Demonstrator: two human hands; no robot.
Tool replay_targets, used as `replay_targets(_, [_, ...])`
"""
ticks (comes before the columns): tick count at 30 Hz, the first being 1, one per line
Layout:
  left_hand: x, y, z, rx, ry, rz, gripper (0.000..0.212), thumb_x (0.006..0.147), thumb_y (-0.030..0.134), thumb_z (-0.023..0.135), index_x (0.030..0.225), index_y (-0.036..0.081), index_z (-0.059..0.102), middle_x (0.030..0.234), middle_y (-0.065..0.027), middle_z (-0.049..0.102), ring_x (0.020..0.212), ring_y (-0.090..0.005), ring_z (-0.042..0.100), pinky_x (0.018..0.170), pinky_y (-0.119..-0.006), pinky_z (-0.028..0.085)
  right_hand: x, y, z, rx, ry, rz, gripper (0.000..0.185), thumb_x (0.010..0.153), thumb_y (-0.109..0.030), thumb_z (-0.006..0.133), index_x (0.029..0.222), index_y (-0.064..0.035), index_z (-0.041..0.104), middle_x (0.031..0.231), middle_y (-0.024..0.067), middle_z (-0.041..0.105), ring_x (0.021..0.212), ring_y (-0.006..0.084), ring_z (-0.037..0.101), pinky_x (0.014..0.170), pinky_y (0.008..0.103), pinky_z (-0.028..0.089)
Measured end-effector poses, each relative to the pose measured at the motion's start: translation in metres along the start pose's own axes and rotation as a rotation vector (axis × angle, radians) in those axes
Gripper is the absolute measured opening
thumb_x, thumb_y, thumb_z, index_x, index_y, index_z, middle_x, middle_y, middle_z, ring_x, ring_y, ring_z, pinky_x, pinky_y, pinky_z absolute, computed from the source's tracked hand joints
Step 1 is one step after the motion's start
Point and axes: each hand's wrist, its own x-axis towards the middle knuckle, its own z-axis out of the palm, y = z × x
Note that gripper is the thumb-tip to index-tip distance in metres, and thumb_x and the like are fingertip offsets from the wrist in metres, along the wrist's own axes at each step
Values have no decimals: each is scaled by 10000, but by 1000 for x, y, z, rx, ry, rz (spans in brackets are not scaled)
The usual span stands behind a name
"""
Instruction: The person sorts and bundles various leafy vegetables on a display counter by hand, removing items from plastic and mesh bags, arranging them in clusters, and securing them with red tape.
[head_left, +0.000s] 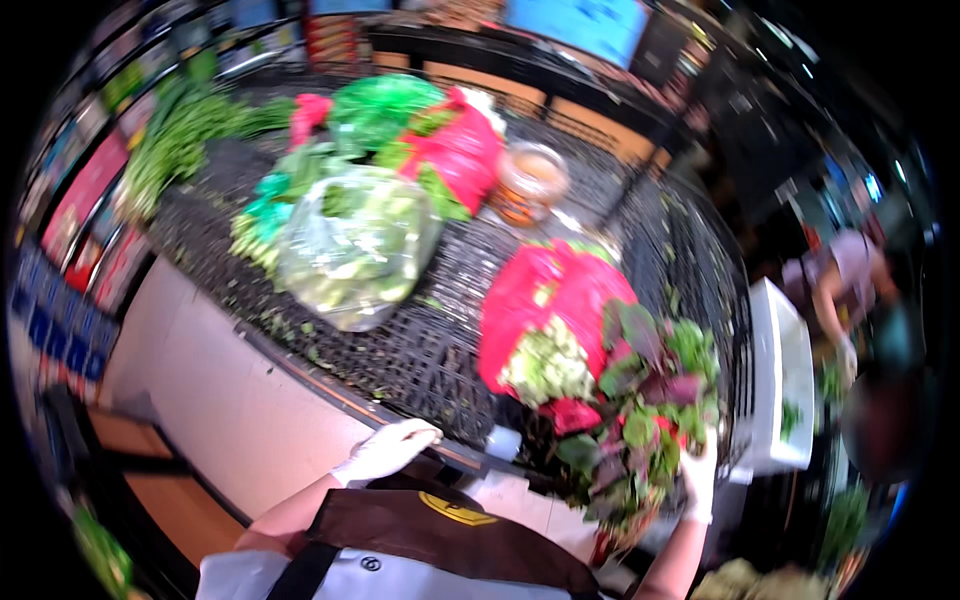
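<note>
My left hand (396, 447), in a white glove, is at the front edge of a black grated display stand (450, 382); its fingers look curled, with nothing plainly visible in them. My right hand (699, 469), gloved too, grips a bunch of purple-green leafy vegetables (637, 420) at the stand's right front corner. Against that bunch lies a red plastic bag of pale green vegetables (551, 322). Farther left stands a clear plastic bag of greens (360, 247). Behind are a second red bag (469, 161), a green plastic bag (386, 109) and a clear round container (529, 180).
Long thin greens (176, 142) lie at the back left, beside shelves of packaged goods (82, 187). At the right stands a white foam box (780, 382) with some greens, and behind it a person (840, 277) bends over. Leaf scraps litter the stand.
</note>
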Motion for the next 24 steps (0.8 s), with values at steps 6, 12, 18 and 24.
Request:
replay_targets(6, [-9, -11, -18, 86, -46, 152, 327, 926, 283, 441, 1102, 44, 579, 1065, -107, 615, 1021, -248, 571, 890, -321, 425, 15, 23, 13, -358, 85, -161, 425, 721, -135, 713, 1092, -28, 534, 1002, 97, 572, 904, 222, 547, 811, 307, 424])
replay_targets(12, [-35, -72, -49, -30, 92, 267, 346, 899, 318, 486, 1066, 34, 593, 990, -144, 630, 959, -267, 596, 824, -335, 451, 19, 14, 1, -623, 129, -87, 320, 795, -134, 621, 1093, -25, 574, 995, 147, 630, 880, 228, 613, 790, 336, 462])
replay_targets(18, [-100, -147, -123, -149, 266, 252, 347, 907, 316, 474, 1009, 5, 591, 951, -141, 636, 914, -250, 605, 806, -331, 457, 0, -68, -32, -1101, 169, -288, 310, 781, -184, 634, 1040, -21, 581, 946, 185, 623, 851, 339, 607, 745, 378, 477])
replay_targets(24, [-163, -225, -192, -110, 322, 219, 273, 892, 247, 493, 961, 5, 599, 902, -157, 631, 882, -285, 602, 772, -343, 460, -24, -254, 2, -1130, 125, -455, 347, 794, -244, 626, 1058, -25, 572, 901, 184, 625, 811, 376, 594, 703, 415, 472])
